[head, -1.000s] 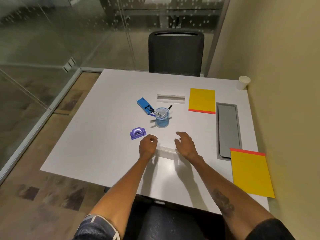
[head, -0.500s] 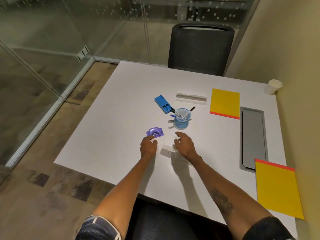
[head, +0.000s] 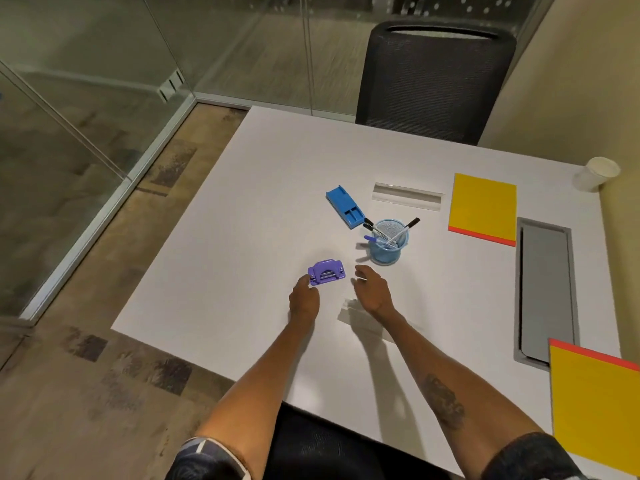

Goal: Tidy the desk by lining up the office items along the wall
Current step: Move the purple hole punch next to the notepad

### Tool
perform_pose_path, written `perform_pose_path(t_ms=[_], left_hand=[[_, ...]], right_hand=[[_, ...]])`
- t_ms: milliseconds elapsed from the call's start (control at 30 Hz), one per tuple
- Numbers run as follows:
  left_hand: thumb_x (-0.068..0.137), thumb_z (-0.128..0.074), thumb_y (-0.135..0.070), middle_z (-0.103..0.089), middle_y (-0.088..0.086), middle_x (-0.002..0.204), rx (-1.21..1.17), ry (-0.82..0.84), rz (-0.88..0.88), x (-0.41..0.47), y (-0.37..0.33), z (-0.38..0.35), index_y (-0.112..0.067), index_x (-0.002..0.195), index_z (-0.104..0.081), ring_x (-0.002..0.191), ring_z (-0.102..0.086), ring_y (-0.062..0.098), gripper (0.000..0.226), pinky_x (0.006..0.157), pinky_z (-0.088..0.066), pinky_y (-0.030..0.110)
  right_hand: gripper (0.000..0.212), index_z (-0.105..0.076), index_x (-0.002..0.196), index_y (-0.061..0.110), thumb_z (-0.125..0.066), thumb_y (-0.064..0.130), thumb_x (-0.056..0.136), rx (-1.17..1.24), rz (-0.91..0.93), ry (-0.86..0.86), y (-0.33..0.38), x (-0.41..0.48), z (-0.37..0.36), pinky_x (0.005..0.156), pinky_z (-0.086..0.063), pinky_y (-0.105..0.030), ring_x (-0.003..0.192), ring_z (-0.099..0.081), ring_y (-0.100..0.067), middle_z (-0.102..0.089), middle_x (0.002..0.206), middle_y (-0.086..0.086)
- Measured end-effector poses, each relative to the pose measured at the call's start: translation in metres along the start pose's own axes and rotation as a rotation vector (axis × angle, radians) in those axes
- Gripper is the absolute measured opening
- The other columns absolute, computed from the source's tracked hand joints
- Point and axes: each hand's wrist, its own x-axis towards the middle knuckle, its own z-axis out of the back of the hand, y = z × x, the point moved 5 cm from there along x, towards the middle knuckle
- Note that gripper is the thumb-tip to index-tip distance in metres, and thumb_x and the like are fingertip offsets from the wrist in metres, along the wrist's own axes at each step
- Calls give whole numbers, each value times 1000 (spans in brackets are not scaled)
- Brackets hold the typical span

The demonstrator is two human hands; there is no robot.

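Your left hand (head: 304, 299) has its fingertips against the near-left corner of the small purple plastic hole punch (head: 326, 271) on the white table (head: 242, 237); whether it has a grip yet I can't tell. Your right hand (head: 372, 289) hovers loosely open and empty, just near of the blue mesh pen cup (head: 387, 244). Under that wrist lies a clear plastic ruler (head: 360, 315), hard to see. Sweep right carelessly and you'll tip the top-heavy cup, spilling pens, or drag the ruler askew.
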Motion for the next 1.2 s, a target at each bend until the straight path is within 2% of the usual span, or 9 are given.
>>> perform_pose_path(t_ms=[200, 333, 500, 600, 733, 833, 933, 1100, 1200], left_hand=[[78, -42, -16, -61, 25, 108, -79, 40, 36, 17, 10, -13, -8, 109, -53, 100, -58, 47, 34, 71, -47, 45], [71, -33, -24, -65, 14, 114, -89, 53, 28, 29, 17, -21, -28, 121, -57, 103, -59, 41, 56, 89, -51, 47], [87, -35, -17, -66, 5, 105, -195, 60, 54, 29, 12, -23, -34, 107, -62, 85, -53, 28, 37, 79, -44, 35], [89, -36, -14, -63, -2, 96, -253, 68, 88, 27, 13, -24, -37, 102, -61, 83, -53, 22, 37, 80, -45, 35], [76, -37, -10, -66, -4, 110, -287, 75, 83, 29, 14, -24, -39, 112, -62, 90, -55, 21, 53, 87, -49, 39], [80, -40, -12, -65, -9, 102, -340, 54, 75, 26, 13, -23, -47, 92, -64, 90, -54, 18, 44, 85, -45, 36], [78, -42, -20, -65, -16, 95, -362, 23, 76, 18, 10, -21, -56, 84, -63, 90, -56, 17, 42, 86, -47, 38], [90, -46, -15, -61, -16, 84, -412, -24, 45, 1, -2, -18, -37, 80, -62, 78, -54, 12, 29, 77, -43, 32], [86, -46, -9, -63, -9, 83, -421, -94, 24, -10, -11, -13, -30, 79, -63, 75, -54, 21, 29, 70, -43, 31]], right_hand=[[47, -43, 141, 8, -44, 5, 94, -9, -9, 63, 1, 21, -18, 103, -36, -29, 130, -49, -29, -53, 140, -11], [50, -36, 145, 5, -38, 3, 95, -113, 43, 147, 11, 25, -27, 110, -30, -31, 138, -39, -31, -42, 150, -12], [50, -51, 126, 16, -42, -4, 81, -89, 85, 177, 14, 32, -37, 85, -36, -25, 118, -55, -30, -60, 127, -6], [52, -52, 129, 16, -43, -5, 81, -19, 79, 170, 14, 33, -44, 87, -34, -22, 109, -56, -22, -61, 123, -2], [41, -57, 115, 19, -46, -2, 82, 93, 63, 126, 16, 32, -45, 86, -42, -29, 97, -55, -19, -63, 111, 0], [42, -58, 92, 31, -45, -7, 81, 156, 63, 156, 21, 32, -43, 73, -43, -19, 82, -55, -10, -61, 87, 15], [34, -60, 95, 25, -49, -4, 80, 207, 47, 137, 23, 30, -40, 66, -42, -18, 81, -55, -11, -62, 87, 8], [30, -61, 112, 8, -55, 6, 83, 175, 43, 10, 19, 23, -37, 76, -43, -26, 92, -58, -21, -64, 107, -8], [23, -62, 108, 5, -56, 16, 89, 140, 36, -89, 9, 18, -34, 76, -40, -26, 90, -57, -21, -64, 106, -9]])
